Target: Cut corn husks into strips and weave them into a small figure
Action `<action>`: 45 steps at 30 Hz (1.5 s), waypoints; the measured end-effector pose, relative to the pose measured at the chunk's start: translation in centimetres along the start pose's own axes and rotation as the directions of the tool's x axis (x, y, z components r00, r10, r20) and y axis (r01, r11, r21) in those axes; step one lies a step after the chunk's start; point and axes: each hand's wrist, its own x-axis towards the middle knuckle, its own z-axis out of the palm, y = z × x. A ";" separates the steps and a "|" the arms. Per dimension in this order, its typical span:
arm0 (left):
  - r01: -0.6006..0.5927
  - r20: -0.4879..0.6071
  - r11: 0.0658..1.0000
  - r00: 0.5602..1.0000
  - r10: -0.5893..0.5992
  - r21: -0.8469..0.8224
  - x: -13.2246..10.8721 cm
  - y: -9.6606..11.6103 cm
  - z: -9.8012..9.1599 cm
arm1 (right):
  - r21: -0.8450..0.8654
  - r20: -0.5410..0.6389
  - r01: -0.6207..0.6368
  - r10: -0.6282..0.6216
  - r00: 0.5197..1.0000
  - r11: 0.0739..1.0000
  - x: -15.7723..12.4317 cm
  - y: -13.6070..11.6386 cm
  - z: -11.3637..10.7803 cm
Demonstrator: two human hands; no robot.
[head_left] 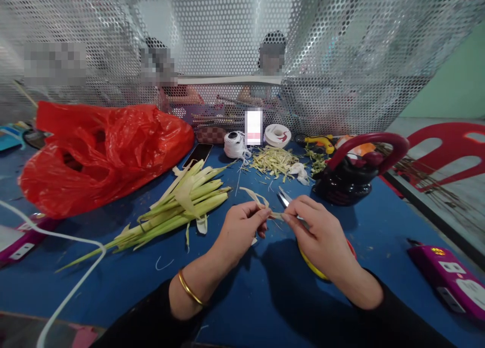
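Near the middle of the blue table, my left hand (244, 229) pinches a pale plant strip (256, 196), whose loop rises above the fingertips. The strip stretches across to my right hand (318, 232), whose thumb and forefinger are closed on its other end. Scissors (284, 197) lie under my right hand, with the blades pointing away and the yellow and red handles partly covered by the palm. Left of my hands lies a bundle of green and pale stalks (185, 204). A heap of short green scraps (275, 162) sits beyond my hands.
A red plastic bag (109, 156) fills the back left. White string (235, 145), a white spool (278, 135) and a phone (197, 155) lie at the back. A dark pot (343, 181) and purple device (449, 277) are right. People sit behind the perforated screen (227, 30).
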 end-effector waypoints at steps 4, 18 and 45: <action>0.001 -0.009 0.999 1.000 -0.001 -0.049 0.1 0.2 -0.1 | -0.025 -0.019 -0.006 0.006 1.000 1.000 0.0 0.2 0.1; 0.060 0.077 0.941 0.996 -0.036 -0.334 -0.3 0.0 0.2 | 0.352 0.063 -0.183 0.172 0.983 0.918 -1.4 -1.2 2.8; 0.096 0.073 0.925 0.995 -0.074 -0.367 -0.2 0.4 0.0 | 0.586 0.211 -0.225 0.122 0.970 0.778 -1.1 -0.8 2.5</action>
